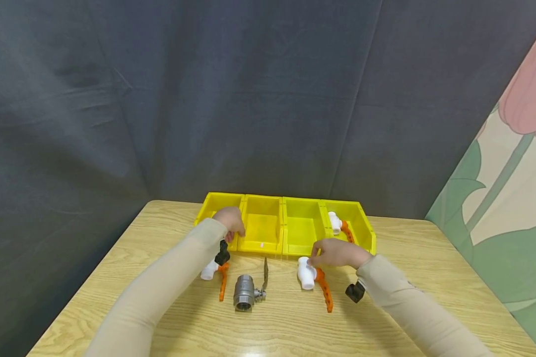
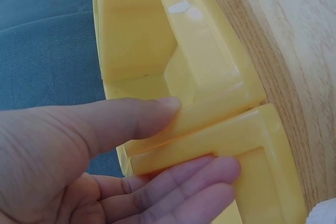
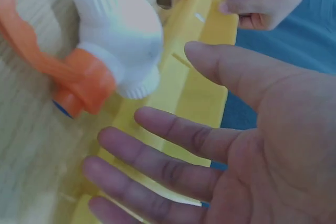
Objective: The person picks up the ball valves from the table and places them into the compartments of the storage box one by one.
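My left hand (image 1: 230, 220) is over the front of the leftmost yellow bin (image 1: 207, 204). In the left wrist view its thumb and relaxed fingers straddle the walls between two bins, with nothing held. My right hand (image 1: 339, 252) hovers beside a white plastic ball valve (image 1: 306, 273) with an orange lever, lying in front of the bins. The right wrist view shows that hand's fingers (image 3: 168, 169) spread and extended, apart from the valve. A second white valve (image 1: 209, 270) with an orange lever lies under the left wrist, partly hidden. Between them stands a grey metal ball valve (image 1: 244, 292).
Four yellow bins stand joined in a row at the back of the wooden table (image 1: 277, 332). In the rightmost bin (image 1: 369, 238) is another white valve (image 1: 335, 223) with an orange lever. A dark curtain (image 1: 268, 99) hangs behind the table.
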Tool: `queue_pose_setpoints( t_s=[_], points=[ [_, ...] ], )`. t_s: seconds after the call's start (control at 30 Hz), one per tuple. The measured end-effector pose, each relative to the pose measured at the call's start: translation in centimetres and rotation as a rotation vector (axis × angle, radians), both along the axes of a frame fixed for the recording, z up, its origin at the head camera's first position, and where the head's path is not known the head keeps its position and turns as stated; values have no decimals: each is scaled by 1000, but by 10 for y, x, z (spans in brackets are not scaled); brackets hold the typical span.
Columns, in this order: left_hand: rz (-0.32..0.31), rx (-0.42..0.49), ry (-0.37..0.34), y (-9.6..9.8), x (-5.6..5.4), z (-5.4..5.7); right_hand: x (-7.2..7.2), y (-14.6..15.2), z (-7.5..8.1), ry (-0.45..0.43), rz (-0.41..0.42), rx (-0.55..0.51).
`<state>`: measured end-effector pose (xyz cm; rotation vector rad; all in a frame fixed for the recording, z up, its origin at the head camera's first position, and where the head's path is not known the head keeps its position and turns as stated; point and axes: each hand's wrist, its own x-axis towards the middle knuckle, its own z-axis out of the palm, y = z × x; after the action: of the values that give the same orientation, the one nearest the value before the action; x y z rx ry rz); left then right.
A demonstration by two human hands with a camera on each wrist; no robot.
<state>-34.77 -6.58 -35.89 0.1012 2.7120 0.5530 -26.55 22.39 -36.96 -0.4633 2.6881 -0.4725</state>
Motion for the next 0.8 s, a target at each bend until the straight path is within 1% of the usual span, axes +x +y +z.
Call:
queue_pose_setpoints(
  t_s=[0.27,0.4,0.6,0.8],
  points=[
    [4,0,4,0,0,-1,3,-4,-11,-35,-42,21],
    [8,0,7,0,1,0,5,-7,-13,-35,-41,26],
    [13,-7,6,1,3,3,9,-10,-14,-27,-34,-19],
    [20,-1,2,2,5,4,12,-14,-19,-43,-86,-10]
  ],
)
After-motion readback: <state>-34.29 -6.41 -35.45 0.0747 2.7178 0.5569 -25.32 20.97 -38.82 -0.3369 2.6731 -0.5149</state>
